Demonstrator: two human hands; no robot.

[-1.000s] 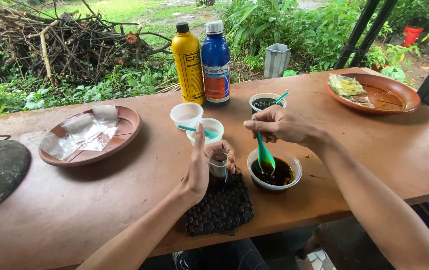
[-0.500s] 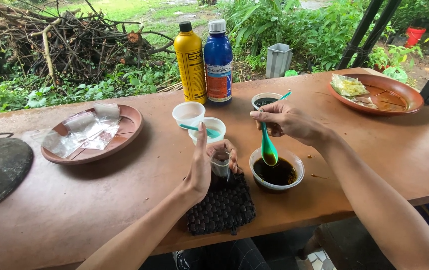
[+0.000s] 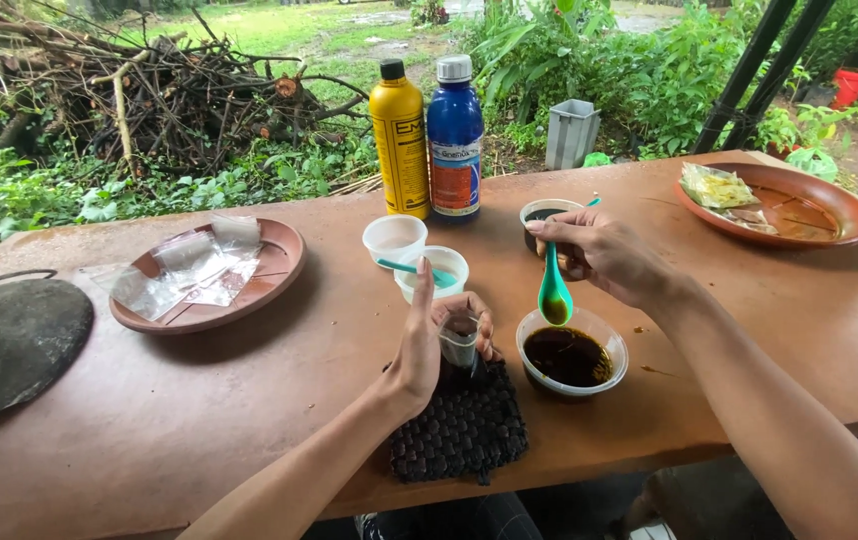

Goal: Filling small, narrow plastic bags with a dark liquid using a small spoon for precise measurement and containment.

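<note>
— What do we have in our hands?

— Our right hand pinches the handle of a green spoon, bowl end down, and it hangs just above the white cup of dark liquid. There is a little of the dark liquid in the spoon. Our left hand is wrapped round a small clear bag, fingers closed on it and thumb raised, holding it upright over the dark woven mat.

— How close are bag and spoon?

— Near, but apart. The bag stands just left of the cup, and the spoon is above the cup's far rim, not over the bag.

— And around us?

— Behind our left hand stand two more white cups: an empty one and one with a pale blue liquid and a green spoon lying across it. A fourth cup with dark contents is partly hidden behind our right hand. Further back, a yellow bottle and a blue bottle stand touching side by side. On the left a brown plate holds clear plastic bags; on the far right another brown plate holds yellowish packets. Everything rests on the brown table.
</note>
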